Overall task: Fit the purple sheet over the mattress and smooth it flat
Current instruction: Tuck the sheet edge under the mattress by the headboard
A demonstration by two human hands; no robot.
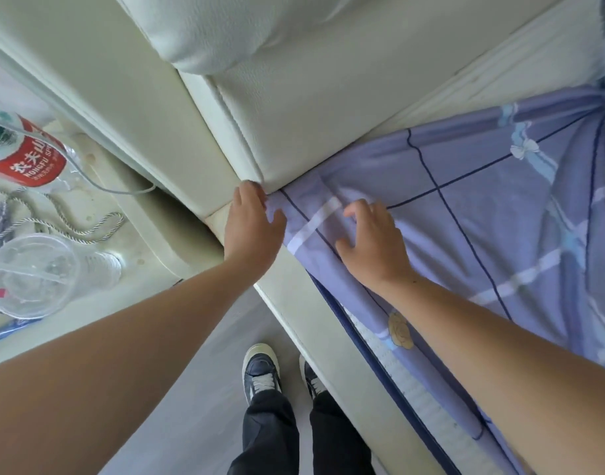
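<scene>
- The sheet [482, 214] was seen spread over the top of the mattress [404, 382]; it was purple, crossed by dark grid lines and pale stripes, and printed with bows.
- Along the near side the sheet was draped only partly down; a quilted white strip of mattress with navy piping was left bare beneath its edge.
- The sheet's corner was gathered in soft folds where the headboard [294, 125] met the bed frame [311, 323]; further wrinkles were seen toward the far right.
- The left hand [254, 224] was laid at that corner, released, with its fingers extended toward the headboard's base; its thumb was set against the sheet's edge; no cloth was seen pinched.
- The right hand [373, 241] was placed palm down on the sheet just beside the corner; its fingers were spread and lightly bent, pressed onto the fabric, with nothing grasped.
- The two hands were kept near each other but apart, the folded corner lying between them.
- On the surface [139, 234] at the left were seen a red-labelled bottle [26, 159], a clear plastic cup [33, 269] and a twisted cord [67, 217].
- Dark shoes [261, 368] were planted on the grey floor [198, 371], close against the bed frame.
</scene>
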